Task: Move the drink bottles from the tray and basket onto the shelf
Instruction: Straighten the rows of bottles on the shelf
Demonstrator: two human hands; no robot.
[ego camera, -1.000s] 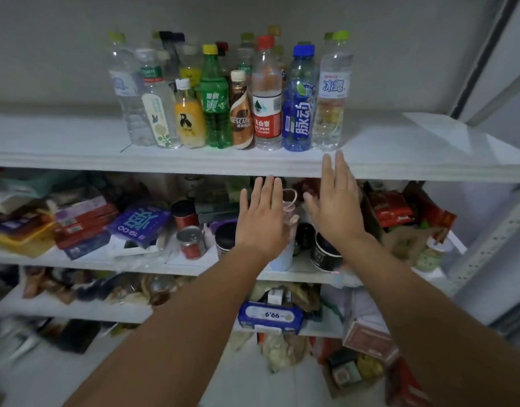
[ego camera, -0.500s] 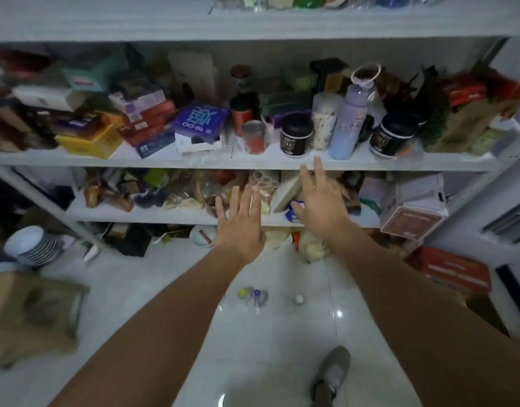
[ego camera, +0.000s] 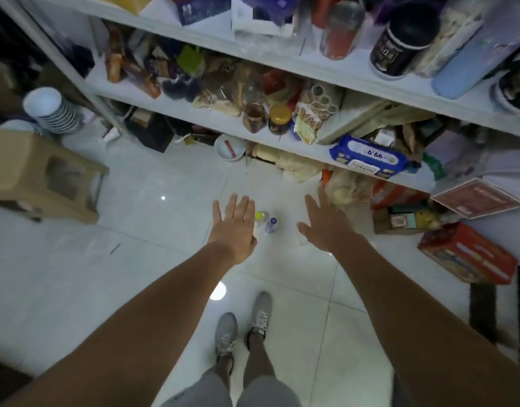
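Note:
Two clear drink bottles stand on the white floor tiles: one with a yellow-green cap (ego camera: 260, 216) and one with a blue cap (ego camera: 271, 225). My left hand (ego camera: 234, 227) hovers over them with straight fingers and partly hides the yellow-capped bottle. My right hand (ego camera: 323, 223) is spread flat just right of the bottles and holds nothing. A third bottle seen earlier lies hidden under my right hand. The white shelf unit (ego camera: 282, 143) rises ahead. No tray or basket shows.
The lower shelves are packed with jars, snack bags and a blue wipes pack (ego camera: 369, 155). Red boxes (ego camera: 470, 254) sit on the floor at right. A beige plastic stool (ego camera: 38, 174) and stacked bowls (ego camera: 51, 111) stand at left. My grey shoes (ego camera: 244, 327) are below.
My view has swung down from the top shelf of bottles to the floor. Both hands have dropped with it, flat and empty, to just above the floor bottles.

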